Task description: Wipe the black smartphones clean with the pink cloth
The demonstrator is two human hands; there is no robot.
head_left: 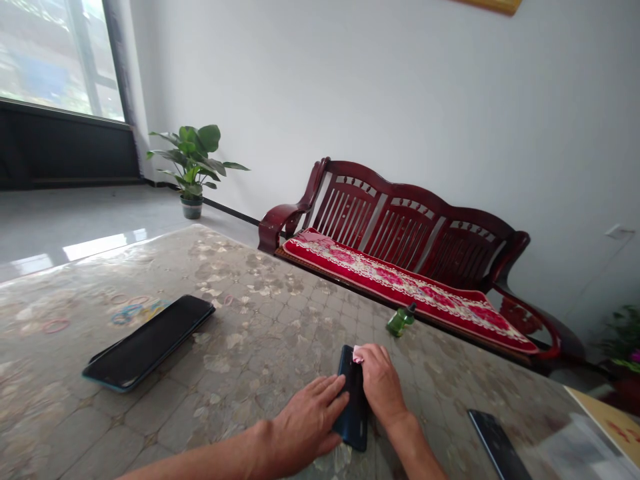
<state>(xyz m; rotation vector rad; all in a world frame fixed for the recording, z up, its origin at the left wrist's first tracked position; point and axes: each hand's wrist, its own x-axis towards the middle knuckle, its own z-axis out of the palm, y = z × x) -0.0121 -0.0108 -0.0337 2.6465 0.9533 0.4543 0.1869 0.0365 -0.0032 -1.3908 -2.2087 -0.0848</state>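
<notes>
A dark blue smartphone (356, 417) lies on the patterned tablecloth (250, 373) in front of me. My left hand (313, 413) rests on its left side, fingers stretched out and slightly apart across the surface. Near the phone's far end my right hand (381, 380) pinches a small pink cloth (358, 355) and presses it against the phone. Part of the phone is hidden by both hands. A small green bottle (401, 320) with a dark cap stands beyond my right hand.
To the left lie black phones, stacked or in a case (150, 343), beside several coloured rubber bands (135, 312). Another dark phone (497, 443) is at the right, near a yellow box (607, 420). Behind the table are a red wooden bench (400, 227) and a potted plant (193, 160).
</notes>
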